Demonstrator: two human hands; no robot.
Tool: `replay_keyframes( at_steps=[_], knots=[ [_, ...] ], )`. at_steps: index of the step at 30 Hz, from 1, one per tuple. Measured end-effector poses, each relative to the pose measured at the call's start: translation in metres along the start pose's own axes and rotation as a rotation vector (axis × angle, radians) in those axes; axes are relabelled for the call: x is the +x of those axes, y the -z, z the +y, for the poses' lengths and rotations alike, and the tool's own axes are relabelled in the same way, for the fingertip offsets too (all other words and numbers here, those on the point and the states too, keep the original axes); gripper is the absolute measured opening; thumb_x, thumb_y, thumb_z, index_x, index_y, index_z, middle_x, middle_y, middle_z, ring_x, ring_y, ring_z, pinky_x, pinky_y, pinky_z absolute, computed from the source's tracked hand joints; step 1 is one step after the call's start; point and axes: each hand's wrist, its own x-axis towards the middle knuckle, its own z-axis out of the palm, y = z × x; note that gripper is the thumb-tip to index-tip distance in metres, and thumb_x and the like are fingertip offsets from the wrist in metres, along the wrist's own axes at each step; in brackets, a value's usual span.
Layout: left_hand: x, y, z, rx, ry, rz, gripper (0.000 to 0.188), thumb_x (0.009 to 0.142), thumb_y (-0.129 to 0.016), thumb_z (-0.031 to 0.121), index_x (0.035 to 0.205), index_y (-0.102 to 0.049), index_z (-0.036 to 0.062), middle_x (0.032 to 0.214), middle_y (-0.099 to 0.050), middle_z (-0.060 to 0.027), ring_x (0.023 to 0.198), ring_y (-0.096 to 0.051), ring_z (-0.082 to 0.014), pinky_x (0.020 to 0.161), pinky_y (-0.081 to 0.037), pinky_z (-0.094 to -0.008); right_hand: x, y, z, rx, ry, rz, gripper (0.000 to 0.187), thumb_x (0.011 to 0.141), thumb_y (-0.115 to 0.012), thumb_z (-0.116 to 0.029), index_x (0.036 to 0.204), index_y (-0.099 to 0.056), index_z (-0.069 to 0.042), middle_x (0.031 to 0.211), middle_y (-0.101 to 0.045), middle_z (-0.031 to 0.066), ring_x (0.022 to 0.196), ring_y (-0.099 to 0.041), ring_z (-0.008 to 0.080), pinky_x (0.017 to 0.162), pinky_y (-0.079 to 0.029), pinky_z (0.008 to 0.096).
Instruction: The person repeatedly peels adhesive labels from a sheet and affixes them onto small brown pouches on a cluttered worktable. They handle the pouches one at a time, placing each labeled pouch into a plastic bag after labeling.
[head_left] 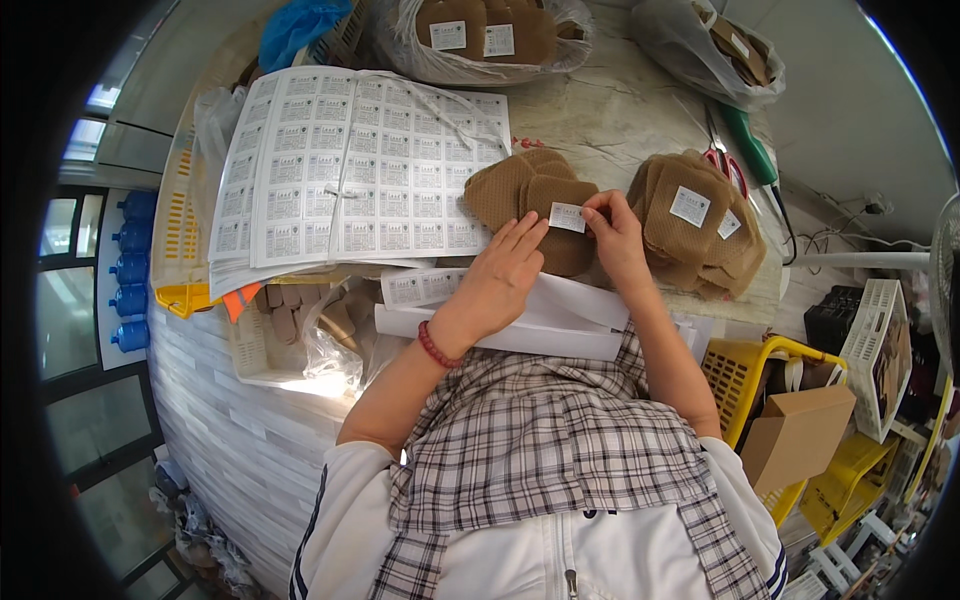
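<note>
My left hand [503, 272] lies with its fingers stretched out over a brown textured pad [565, 192], fingertips beside a small white printed label [567, 217]. My right hand [617, 235] pinches the right edge of that label, which lies against the pad. Under and left of it are more brown pads [495, 197], overlapping in a loose pile. To the right of my right hand is a heap of similar pads [665, 225], the top ones bearing white labels [690, 206]. A strip of labels [425, 287] lies near my left wrist.
A thick stack of label sheets [300, 170] tied with string covers the table's left. Plastic bags of pads [490, 45] stand behind. Red-handled scissors [725, 165] and a green corded tool [750, 145] lie at right. Yellow crates [780, 345] stand lower right.
</note>
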Motion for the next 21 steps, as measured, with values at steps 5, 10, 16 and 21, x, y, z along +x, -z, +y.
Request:
replay_keyframes(
  at_steps=[5, 10, 16, 21],
  knots=[
    [-0.001, 0.002, -0.001, -0.013, -0.004, -0.004, 0.007, 0.085, -0.051, -0.003, 0.088, -0.056, -0.0067, 0.137, -0.051, -0.0277, 0.138, -0.041, -0.0421, 0.116, -0.033, -0.0513, 0.006, 0.002, -0.002, 0.027, -0.069, -0.036, 0.005, 0.094, -0.063, -0.004, 0.094, -0.058, -0.002, 0.076, -0.058, 0.0011, 0.07, -0.053, 0.009, 0.064, -0.046, 0.0254],
    [0.0, 0.0, -0.001, -0.023, -0.01, 0.01, 0.007, 0.086, -0.051, -0.002, 0.087, -0.056, -0.0065, 0.136, -0.051, -0.028, 0.138, -0.041, -0.0425, 0.116, -0.033, -0.0512, 0.005, -0.002, 0.0, -0.095, -0.036, 0.019, 0.006, 0.093, -0.064, -0.005, 0.094, -0.059, -0.003, 0.076, -0.06, 0.0026, 0.069, -0.055, 0.0109, 0.065, -0.047, 0.027],
    [-0.002, -0.001, 0.0, -0.039, 0.008, 0.011, 0.003, 0.083, -0.052, -0.005, 0.086, -0.053, -0.0057, 0.139, -0.048, -0.0262, 0.136, -0.042, -0.0438, 0.115, -0.036, -0.0524, 0.002, -0.005, 0.0, -0.176, -0.024, 0.06, 0.008, 0.092, -0.065, -0.006, 0.095, -0.059, -0.003, 0.08, -0.064, 0.0071, 0.071, -0.059, 0.016, 0.069, -0.049, 0.0303],
    [0.002, 0.005, 0.005, -0.04, 0.011, 0.013, 0.002, 0.083, -0.051, -0.005, 0.085, -0.052, -0.0051, 0.146, -0.042, -0.0258, 0.136, -0.042, -0.0438, 0.114, -0.036, -0.0526, 0.0, -0.007, -0.005, -0.237, -0.001, 0.085, 0.008, 0.092, -0.065, -0.007, 0.096, -0.059, -0.002, 0.083, -0.067, 0.0108, 0.075, -0.064, 0.0211, 0.072, -0.051, 0.0334]
  ],
)
